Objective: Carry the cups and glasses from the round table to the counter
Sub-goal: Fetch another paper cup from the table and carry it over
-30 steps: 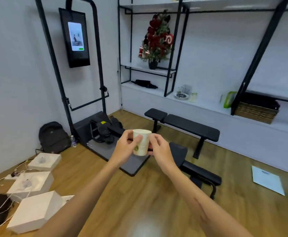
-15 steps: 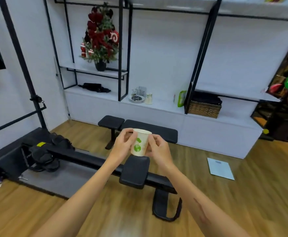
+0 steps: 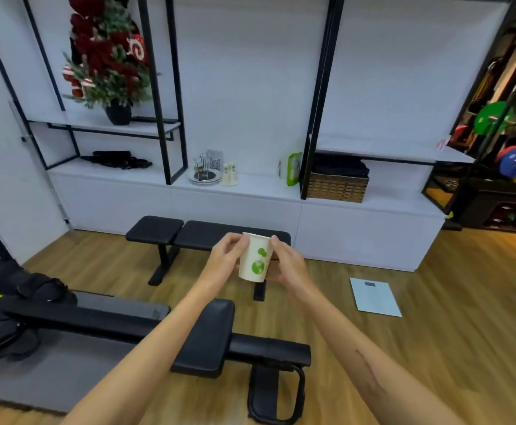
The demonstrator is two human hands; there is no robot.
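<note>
While both hands clasp 1 paper cup (image 3: 255, 258), the white counter (image 3: 250, 187) swings into view ahead.
Left hand (image 3: 223, 261) and right hand (image 3: 287, 262) pinch it upright in mid-air over the bench (image 3: 201, 234) — earlier the view faced a wall screen — so delivery looks near.

Both bare forearms are extended from the lower edge of the frame toward its centre, converging as they rise. The left hand (image 3: 224, 260) is held just left of centre, wrist slightly bent, thumb and fingers curled inward and pressed to the side of a paper cup (image 3: 255, 258). The right hand (image 3: 287, 265) is placed opposite, fingers wrapped round the other side, thumb raised near the rim. A long dark mark is seen on the right forearm.
</note>
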